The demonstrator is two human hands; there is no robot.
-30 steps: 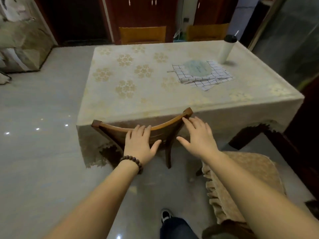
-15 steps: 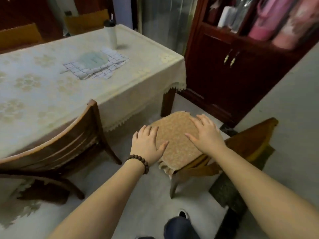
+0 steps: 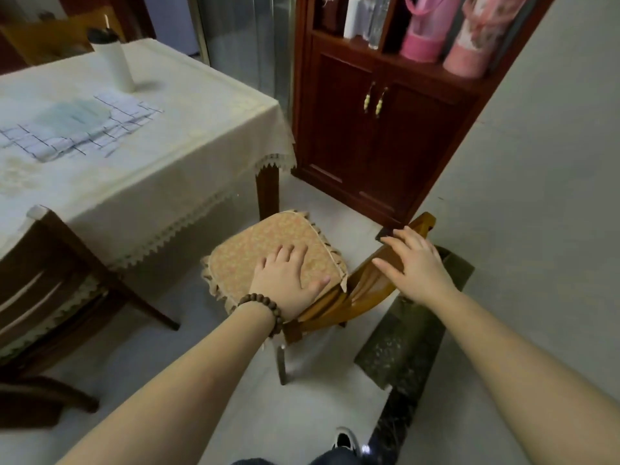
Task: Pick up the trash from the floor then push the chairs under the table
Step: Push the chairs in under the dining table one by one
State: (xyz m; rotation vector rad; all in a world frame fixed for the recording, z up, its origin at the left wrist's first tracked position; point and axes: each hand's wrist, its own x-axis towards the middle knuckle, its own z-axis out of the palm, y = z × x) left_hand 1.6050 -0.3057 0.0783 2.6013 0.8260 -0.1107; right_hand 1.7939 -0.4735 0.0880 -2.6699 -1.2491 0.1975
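Chairs are what remain, it seems; I see no trash on the floor (image 3: pixel 174 370). The cushioned chair (image 3: pixel 268 250) stands on the floor just off the worktop's (image 3: pixel 141 152) near right corner, its seat pointing at the table leg (image 3: pixel 267 193), not yet under. The person's left hand (image 3: pixel 288 280) lies flat on the cushion, fingers (image 3: pixel 285 255) spread, gripping nothing. The right hand (image 3: pixel 416 263) hovers at the backrest's (image 3: pixel 379 260) top rail, fingers apart; I cannot tell whether it touches.

To do this well, I would close both hands on the rail, swing the seat clear of that leg, then slide it straight in so the lace-edged cloth is not dragged. A second chair (image 3: pixel 50 280) at the near edge is cut off at the left. The cushioned chair's far legs are hidden.
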